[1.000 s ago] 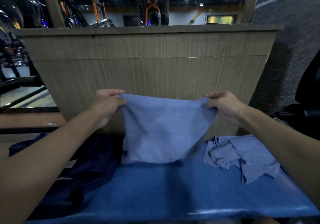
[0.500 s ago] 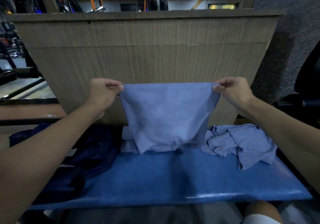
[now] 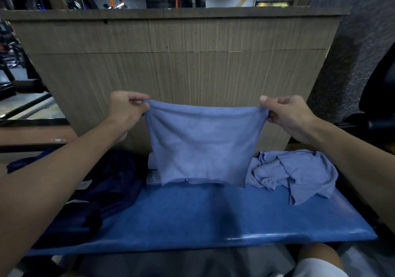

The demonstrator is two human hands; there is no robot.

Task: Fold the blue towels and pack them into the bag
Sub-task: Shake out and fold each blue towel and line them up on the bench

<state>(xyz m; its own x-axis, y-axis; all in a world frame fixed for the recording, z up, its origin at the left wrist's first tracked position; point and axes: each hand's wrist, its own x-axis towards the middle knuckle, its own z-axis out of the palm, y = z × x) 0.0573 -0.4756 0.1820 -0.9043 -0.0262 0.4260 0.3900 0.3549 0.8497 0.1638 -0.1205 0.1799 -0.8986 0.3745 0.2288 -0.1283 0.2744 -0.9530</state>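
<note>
Over the blue counter (image 3: 213, 216), right of the dark bag (image 3: 111, 182), the left hand (image 3: 126, 109) pinches one top corner of the hanging blue towel (image 3: 203, 146) and the right hand (image 3: 286, 116) the other, a crumpled towel (image 3: 299, 174) lying beyond; if either pinch slips, the fold would probably collapse.

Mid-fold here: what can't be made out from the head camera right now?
All in the head view:
1. Pale cloth behind the held towel: mostly hidden by it, so folded or rolled, cannot tell.
2. Dark bag: too dark, partly behind the left forearm. Its opening is not visible.
3. Crumpled pile: bunched on itself, so the number of towels is unclear.
</note>
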